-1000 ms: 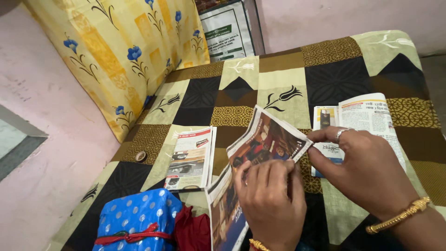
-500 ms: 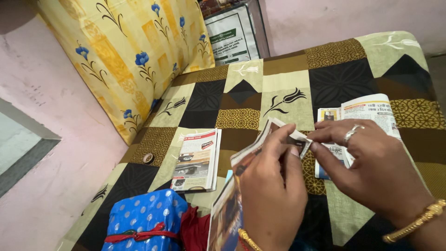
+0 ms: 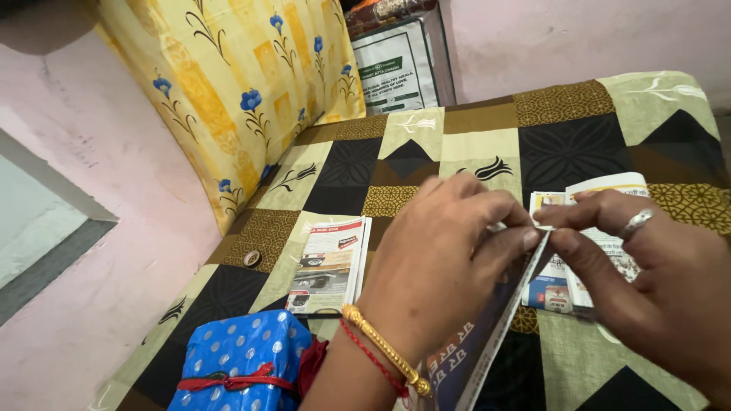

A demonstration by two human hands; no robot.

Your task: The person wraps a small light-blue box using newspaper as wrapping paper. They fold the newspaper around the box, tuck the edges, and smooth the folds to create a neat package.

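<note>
A folded newspaper sheet (image 3: 487, 339) is pinched at its top corner between the left hand (image 3: 438, 262) and the right hand (image 3: 647, 274), both grasping it; it hangs below them; a second folded newspaper (image 3: 331, 262) lies left of the left hand.

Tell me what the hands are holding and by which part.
Both hands, left hand and right hand, pinch one printed paper sheet at its top edge, fingertips meeting there.
</note>
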